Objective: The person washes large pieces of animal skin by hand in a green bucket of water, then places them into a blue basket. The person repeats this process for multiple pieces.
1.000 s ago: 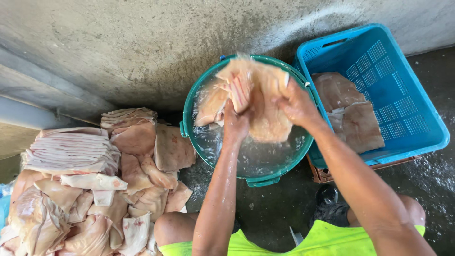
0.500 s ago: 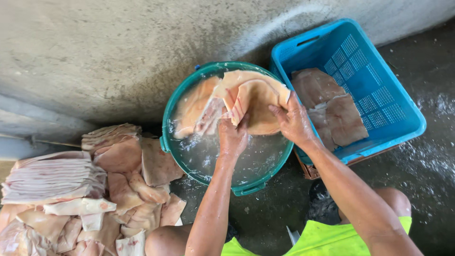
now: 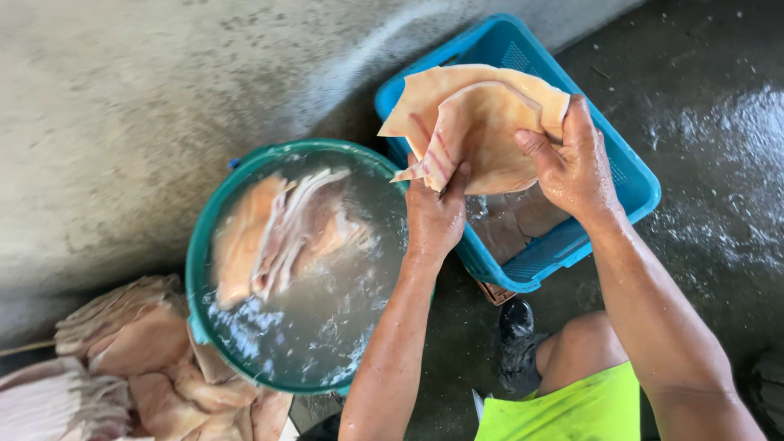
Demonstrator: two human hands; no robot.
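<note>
Both hands hold a large pale slab of raw pork skin [image 3: 482, 122] above the blue plastic crate [image 3: 637, 184]. My left hand [image 3: 437, 214] grips its lower left edge. My right hand [image 3: 576, 163] grips its right side. The slab is wet and folded, hanging over the crate's near left corner. More slabs lie inside the crate under it. To the left stands a green basin [image 3: 200, 269] of cloudy water with another slab [image 3: 269, 237] floating in it.
A pile of raw pork skin pieces [image 3: 139, 359] lies on the floor at the lower left. A grey concrete wall [image 3: 163, 98] runs behind the basin. The floor at right is wet dark concrete [image 3: 719, 188]. My knee and a black shoe [image 3: 518, 347] are below the crate.
The slab was lifted out of the basin's water and carried right, over the blue crate. Both hands moved with it. The view shifted right and closer.
</note>
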